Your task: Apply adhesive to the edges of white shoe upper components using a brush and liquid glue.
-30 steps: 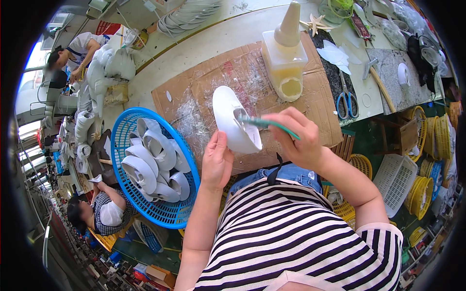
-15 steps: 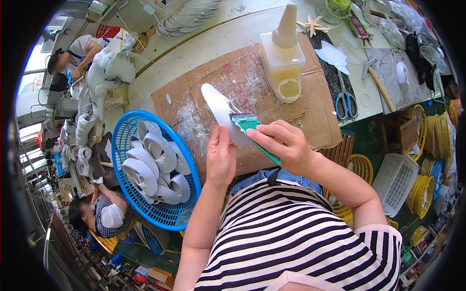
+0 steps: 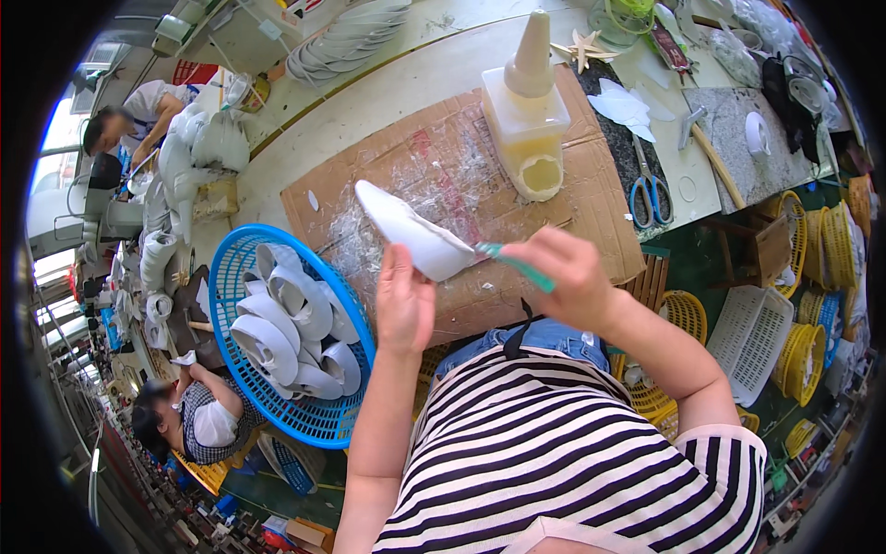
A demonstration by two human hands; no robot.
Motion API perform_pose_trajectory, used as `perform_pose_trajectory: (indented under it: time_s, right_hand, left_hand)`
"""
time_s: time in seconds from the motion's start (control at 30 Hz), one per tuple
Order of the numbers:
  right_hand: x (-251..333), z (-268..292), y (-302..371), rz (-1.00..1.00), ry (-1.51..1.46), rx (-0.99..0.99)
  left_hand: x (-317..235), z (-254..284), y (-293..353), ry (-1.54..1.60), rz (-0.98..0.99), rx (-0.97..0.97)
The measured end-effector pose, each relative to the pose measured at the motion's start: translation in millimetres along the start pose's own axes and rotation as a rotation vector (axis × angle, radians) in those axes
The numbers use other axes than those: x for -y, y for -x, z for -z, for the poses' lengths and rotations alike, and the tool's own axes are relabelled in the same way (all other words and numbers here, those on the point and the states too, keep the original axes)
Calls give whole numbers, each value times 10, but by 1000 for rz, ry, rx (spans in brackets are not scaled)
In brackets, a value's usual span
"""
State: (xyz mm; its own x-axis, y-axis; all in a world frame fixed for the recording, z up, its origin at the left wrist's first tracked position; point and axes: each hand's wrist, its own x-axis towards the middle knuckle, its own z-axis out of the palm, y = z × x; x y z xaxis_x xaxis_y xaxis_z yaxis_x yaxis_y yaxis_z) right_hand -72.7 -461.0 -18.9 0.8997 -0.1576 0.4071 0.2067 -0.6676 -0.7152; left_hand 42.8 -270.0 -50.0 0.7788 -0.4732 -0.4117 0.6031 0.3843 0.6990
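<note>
A white pointed shoe upper [image 3: 413, 238] is held above the cardboard by my left hand [image 3: 406, 309], thumb and fingers closed on its lower side. Its pointed end aims up and to the left, and its open edge faces right. My right hand [image 3: 568, 277], slightly blurred, grips a green brush [image 3: 526, 268] that is seen nearly edge-on. The brush's tip is close to the right end of the upper; whether they touch I cannot tell. Beyond stands a squeeze bottle [image 3: 528, 134] with a cone nozzle and yellowish liquid inside.
A smeared cardboard sheet [image 3: 591, 208] covers the table in front of me. At my left, a blue basket [image 3: 305, 427] holds several white uppers. Scissors [image 3: 652, 198] and a hammer [image 3: 715, 162] lie at the right. Two people [image 3: 208, 411] sit at the left.
The brush has come off the upper's surface to its right end and turned edge-on. The upper has tilted, its point shifting left and down. My right hand has moved slightly right.
</note>
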Motion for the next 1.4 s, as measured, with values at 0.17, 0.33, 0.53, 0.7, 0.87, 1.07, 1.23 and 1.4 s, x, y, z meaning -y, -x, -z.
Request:
perform_pose_trajectory:
  time_s: [0.17, 0.33, 0.53, 0.7, 0.87, 1.07, 1.23, 1.4]
  right_hand:
    - [-765, 83, 139, -227, 155, -222]
    - [-1081, -37, 251, -197, 85, -285]
    - [-588, 96, 192, -746, -618, -330]
    - [-88, -191, 69, -24, -172, -290]
    - [39, -186, 127, 24, -211, -274]
    - [136, -109, 52, -176, -445, -197]
    - [96, -89, -45, -512, -811, -373]
    - [0, -78, -81, -217, -359, -449]
  left_hand:
    - [-132, -7, 13, 53, 68, -90]
    - [-161, -49, -39, 185, 176, -33]
    - [-102, -100, -68, 199, 171, 11]
    - [-43, -246, -89, 233, 173, -9]
    - [-49, -159, -130, 323, 191, -6]
    - [-101, -113, -101, 487, 266, 114]
    - [-154, -100, 28, 763, 339, 356]
    - [-176, -166, 96, 595, 327, 288]
